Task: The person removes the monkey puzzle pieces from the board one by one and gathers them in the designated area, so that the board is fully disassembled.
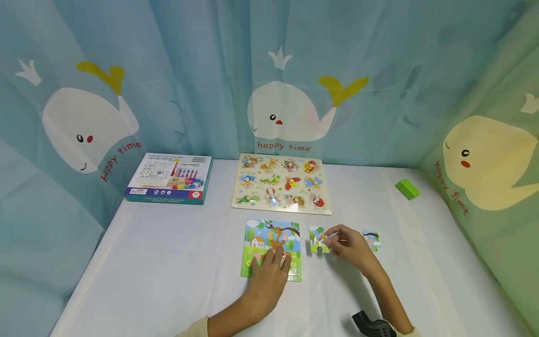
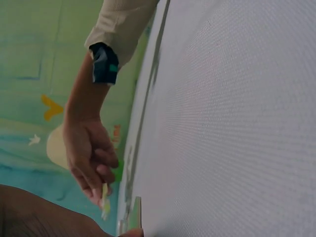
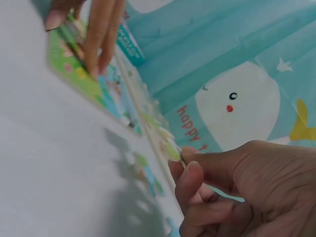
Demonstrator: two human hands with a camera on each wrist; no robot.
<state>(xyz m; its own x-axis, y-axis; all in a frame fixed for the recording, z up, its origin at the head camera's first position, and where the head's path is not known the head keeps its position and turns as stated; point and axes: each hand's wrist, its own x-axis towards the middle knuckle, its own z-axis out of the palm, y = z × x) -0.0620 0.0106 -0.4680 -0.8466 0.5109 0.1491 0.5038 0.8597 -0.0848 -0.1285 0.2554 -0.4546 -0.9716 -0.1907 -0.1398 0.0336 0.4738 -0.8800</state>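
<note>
My left hand (image 1: 269, 278) lies over the lower part of a picture puzzle board (image 1: 250, 229), its fingers spread and pressing on it. The board shows a monkey on a branch, a house and green grass. My right hand (image 1: 347, 245) pinches a small puzzle piece (image 2: 105, 205) between thumb and fingertips, just right of the board. From above, a house and greenery picture (image 1: 315, 244) shows at those fingertips. Below the right hand in the right wrist view, a loose piece (image 3: 148, 175) lies on the cloth. Another puzzle piece (image 1: 372, 239) is partly behind the right hand.
Behind the board lies a wooden insect puzzle (image 1: 280, 171). A boxed toy set (image 1: 168, 180) sits at the back left, and a green block (image 1: 407, 189) at the back right. Whale-print curtains (image 1: 202, 70) enclose the white-covered table (image 1: 160, 262).
</note>
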